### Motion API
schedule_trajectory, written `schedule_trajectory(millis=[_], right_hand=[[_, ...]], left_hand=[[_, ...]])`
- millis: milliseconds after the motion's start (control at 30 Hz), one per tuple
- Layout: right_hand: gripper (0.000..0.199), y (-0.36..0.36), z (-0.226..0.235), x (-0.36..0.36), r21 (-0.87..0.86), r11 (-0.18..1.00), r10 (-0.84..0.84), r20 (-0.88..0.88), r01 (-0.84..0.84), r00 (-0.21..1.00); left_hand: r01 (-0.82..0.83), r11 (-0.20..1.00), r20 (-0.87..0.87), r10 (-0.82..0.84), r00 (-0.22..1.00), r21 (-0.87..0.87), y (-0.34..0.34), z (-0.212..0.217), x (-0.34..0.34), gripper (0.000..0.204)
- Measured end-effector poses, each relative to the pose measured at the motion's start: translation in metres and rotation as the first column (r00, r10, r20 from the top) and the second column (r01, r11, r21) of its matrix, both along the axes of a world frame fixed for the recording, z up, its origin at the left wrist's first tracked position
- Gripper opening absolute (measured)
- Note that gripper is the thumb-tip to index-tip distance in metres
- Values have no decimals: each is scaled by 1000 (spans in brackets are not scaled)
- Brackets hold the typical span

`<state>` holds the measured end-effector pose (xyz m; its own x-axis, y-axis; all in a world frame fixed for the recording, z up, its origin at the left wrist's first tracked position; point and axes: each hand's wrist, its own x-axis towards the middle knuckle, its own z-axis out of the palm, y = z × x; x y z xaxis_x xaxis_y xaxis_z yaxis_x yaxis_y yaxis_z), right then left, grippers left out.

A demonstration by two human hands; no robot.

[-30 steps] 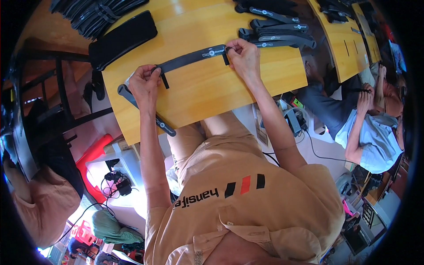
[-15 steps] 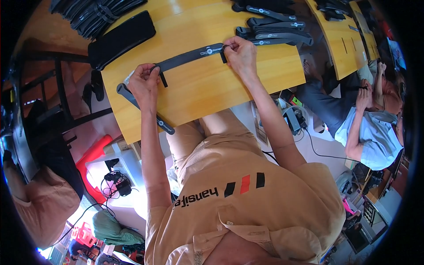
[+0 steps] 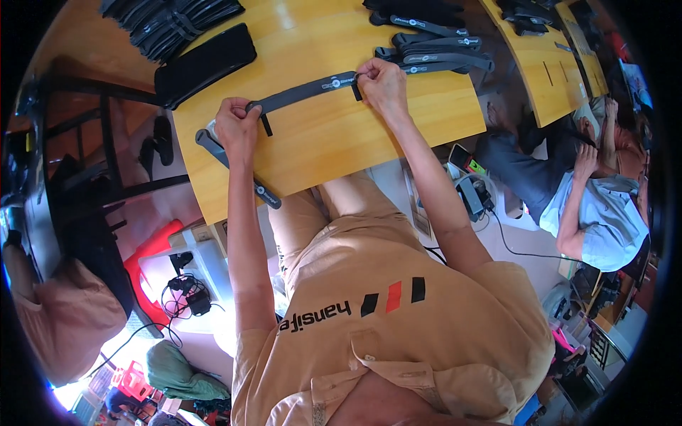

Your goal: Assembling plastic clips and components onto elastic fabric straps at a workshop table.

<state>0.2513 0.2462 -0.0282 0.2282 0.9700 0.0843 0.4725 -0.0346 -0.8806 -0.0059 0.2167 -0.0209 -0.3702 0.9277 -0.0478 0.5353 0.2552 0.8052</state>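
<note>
A black strap (image 3: 305, 94) with a white printed mark stretches between my two hands, just over the yellow table. Its left end is pinched by my left hand (image 3: 236, 128), where a short narrow black tab hangs down. At the other end my right hand (image 3: 383, 86) grips the strap between thumb and fingers, with a second short tab below. Under my left wrist lies another dark strap (image 3: 264, 193), partly covered by the forearm and reaching the table's near edge. Several folded straps (image 3: 433, 57) are piled just beyond my right hand.
The yellow table (image 3: 341, 153) ends close to my lap. At its far left are a black phone-shaped slab (image 3: 206, 64) and a bundle of dark straps (image 3: 167, 25). A person in a light blue shirt (image 3: 597, 220) sits at right. Cables and an adapter (image 3: 472, 193) lie below.
Both hands keep hold of the strap, which stays stretched between them. The view has shifted slightly, so the table items appear a little displaced.
</note>
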Motion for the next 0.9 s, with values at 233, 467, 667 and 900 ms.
schedule_trajectory(millis=[233,467,667,900], right_hand=[[10,-9,11,2,-45,998,29,-105,-34,994],[24,-38,22,7,286,947,53,306,-145,951],[48,-51,11,-9,112,878,293,641,-464,709],[53,-54,13,-4,6,894,283,768,-448,574]], left_hand=[[10,1000,-41,-10,999,-5,-2,2,-3,22],[251,948,-404,-156,902,194,-29,31,20,35],[516,854,-698,-412,586,-71,-38,9,47,67],[489,855,-647,-473,597,-174,-37,0,32,73]])
